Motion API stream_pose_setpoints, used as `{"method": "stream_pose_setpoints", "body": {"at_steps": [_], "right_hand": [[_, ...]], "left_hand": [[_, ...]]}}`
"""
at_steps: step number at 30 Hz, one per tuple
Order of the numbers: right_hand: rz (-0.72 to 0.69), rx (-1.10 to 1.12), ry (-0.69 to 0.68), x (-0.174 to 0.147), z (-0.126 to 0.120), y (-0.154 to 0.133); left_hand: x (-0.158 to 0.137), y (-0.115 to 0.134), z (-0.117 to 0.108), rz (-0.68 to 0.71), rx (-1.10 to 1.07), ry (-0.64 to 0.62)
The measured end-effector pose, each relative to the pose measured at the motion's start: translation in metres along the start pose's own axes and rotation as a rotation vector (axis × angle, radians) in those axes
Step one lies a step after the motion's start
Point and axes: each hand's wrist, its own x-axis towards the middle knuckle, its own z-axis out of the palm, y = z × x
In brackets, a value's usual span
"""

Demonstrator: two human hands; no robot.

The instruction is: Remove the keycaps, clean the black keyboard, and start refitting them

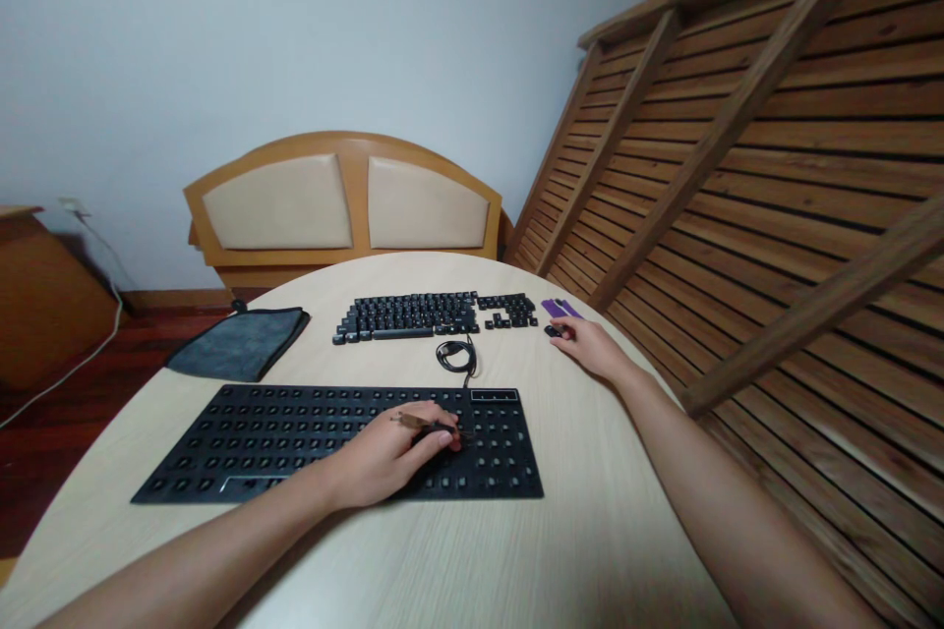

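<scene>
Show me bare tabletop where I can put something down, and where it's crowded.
The widest bare table lies in front and right of the keyboard, between the left forearm and right forearm. A smaller patch separates the cloth from the loose keycaps. It is crowded around the coiled cable, between keycaps and keyboard, and at the right hand beside the purple item.

Matt plastic keyboard [317,423], plastic keycaps [413,313], smooth wood-grain tabletop [605,472] — lightly sheened — fuzzy cloth [240,344], matt wooden slats [811,197]

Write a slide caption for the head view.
Left hand holds a slim tool over a stripped keyboard; right hand pinches a small black piece near loose keycaps.
</scene>
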Motion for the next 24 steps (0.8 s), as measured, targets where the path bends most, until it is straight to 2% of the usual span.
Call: {"method": "stream_pose_setpoints", "body": {"at_steps": [11, 18, 24], "right_hand": [[0.175, -0.092, 0.138, 0.019, 0.007, -0.003], [0.186, -0.172, 0.176, 0.033, 0.015, -0.014], [0.169, -0.204, 0.193, 0.029, 0.022, -0.023]], "left_hand": [[0.003, 0.001, -0.001, -0.031, 0.001, -0.008], [0.003, 0.003, -0.002, -0.034, -0.015, -0.007], [0.002, 0.002, -0.001, -0.037, -0.023, -0.005]]}}
